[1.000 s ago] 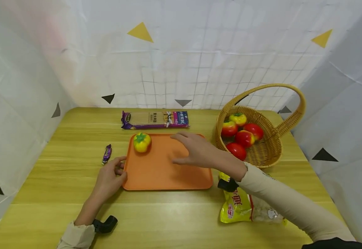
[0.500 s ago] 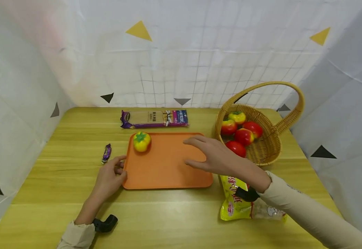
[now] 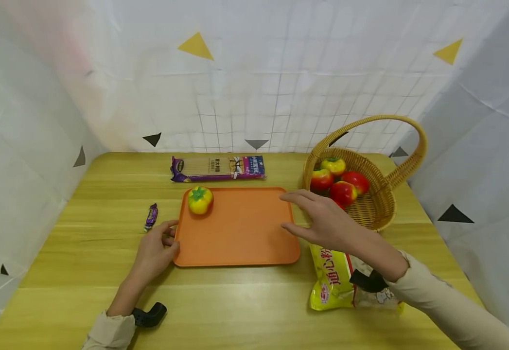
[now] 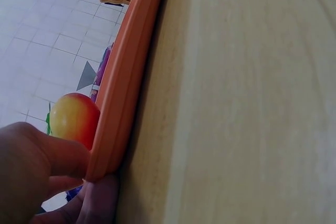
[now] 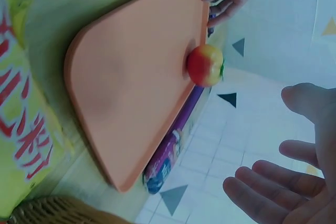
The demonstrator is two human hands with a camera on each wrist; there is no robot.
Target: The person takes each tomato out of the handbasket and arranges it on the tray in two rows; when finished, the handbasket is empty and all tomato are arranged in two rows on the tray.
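My left hand grips the left rim of an orange tray; the left wrist view shows the tray's edge between thumb and fingers. A yellow-and-red fruit with a green leafy top sits in the tray's far left corner. Over the tray's right edge hovers my right hand, fingers spread and holding nothing, as the right wrist view also shows. Just beyond it stands a wicker basket with several red and yellow fruits, partly hidden by the hand.
Behind the tray lies a purple-ended pack of noodles. A small purple wrapped candy is left of the tray. Under my right forearm rests a yellow bag of pasta. White sheeting hangs behind the wooden table.
My right hand has drawn back to the right, from over the tray's middle to its right edge near the basket. The left hand keeps its place on the rim.
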